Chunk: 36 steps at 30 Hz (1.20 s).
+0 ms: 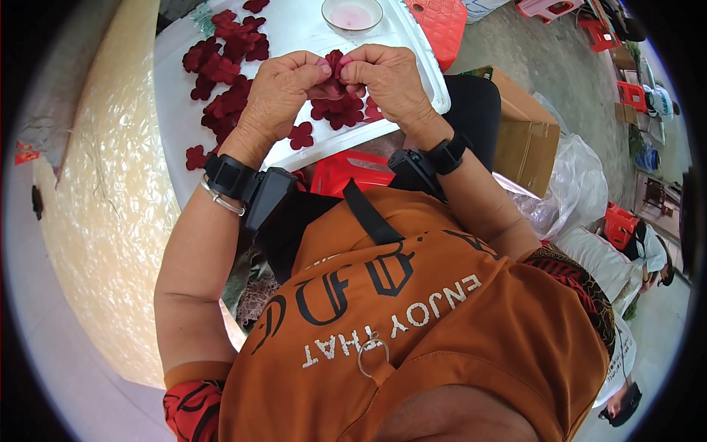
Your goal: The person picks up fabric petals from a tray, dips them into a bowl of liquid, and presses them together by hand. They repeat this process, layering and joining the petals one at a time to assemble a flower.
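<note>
Above a white tray (401, 136), my left hand (281, 88) and my right hand (390, 81) meet, each with thumb and fingers pinched on a dark red fabric flower petal piece (334, 60). The piece is small and partly hidden by my fingertips. Just below it, more dark red petal pieces (339, 112) lie on the tray. Loose ones are heaped left of my left hand, among them a cluster (221, 68) and a single piece (300, 135). A shallow bowl (353, 31) with pale pink liquid stands beyond my hands.
A red stool (440, 33) adjoins the tray's far right edge; another red seat (346, 175) shows beneath the tray. An open cardboard box (524, 151) and clear plastic bag (578, 177) sit at my right. Shiny cream sheeting (118, 221) spreads leftward. Other people are at the far right.
</note>
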### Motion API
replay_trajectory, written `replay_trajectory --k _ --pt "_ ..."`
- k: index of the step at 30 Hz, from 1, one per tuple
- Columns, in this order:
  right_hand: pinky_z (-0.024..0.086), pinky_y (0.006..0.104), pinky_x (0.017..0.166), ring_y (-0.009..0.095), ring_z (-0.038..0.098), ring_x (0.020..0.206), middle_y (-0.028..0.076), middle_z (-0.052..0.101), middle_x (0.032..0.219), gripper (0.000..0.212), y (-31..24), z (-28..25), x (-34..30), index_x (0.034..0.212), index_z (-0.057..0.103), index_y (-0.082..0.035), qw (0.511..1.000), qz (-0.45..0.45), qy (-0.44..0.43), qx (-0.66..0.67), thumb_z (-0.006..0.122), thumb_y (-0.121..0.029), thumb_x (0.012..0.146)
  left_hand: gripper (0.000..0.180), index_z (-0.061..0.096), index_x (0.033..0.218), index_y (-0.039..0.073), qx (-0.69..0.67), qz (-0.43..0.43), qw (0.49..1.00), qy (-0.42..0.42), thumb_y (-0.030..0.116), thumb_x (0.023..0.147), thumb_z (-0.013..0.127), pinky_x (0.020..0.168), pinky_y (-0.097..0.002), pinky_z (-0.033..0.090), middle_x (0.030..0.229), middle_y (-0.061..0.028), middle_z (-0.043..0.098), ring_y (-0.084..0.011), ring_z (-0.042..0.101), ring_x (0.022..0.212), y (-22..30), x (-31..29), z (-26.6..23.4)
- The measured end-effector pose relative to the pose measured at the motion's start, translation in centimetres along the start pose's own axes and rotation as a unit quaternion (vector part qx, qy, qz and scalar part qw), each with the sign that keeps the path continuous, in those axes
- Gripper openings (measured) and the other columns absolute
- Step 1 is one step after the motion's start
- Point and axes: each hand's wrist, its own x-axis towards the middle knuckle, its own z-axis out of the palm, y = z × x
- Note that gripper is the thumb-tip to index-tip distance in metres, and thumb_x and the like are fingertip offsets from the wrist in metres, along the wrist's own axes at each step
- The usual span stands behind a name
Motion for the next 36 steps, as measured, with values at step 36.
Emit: replay_trajectory --k 36 --pt "0.044 0.0181 0.051 0.006 0.052 0.055 0.003 0.058 0.062 0.009 0.0 -0.16 -0.19 0.077 0.062 0.005 0.995 -0.068 -0.004 -0.07 0.06 -0.004 0.074 0.018 0.06 0.087 -0.005 0.101 0.054 0.993 -0.012 0.011 0.084 0.055 0.067 -0.022 0.05 0.077 -0.0067 0.063 -0.011 0.061 0.071 0.29 -0.37 0.45"
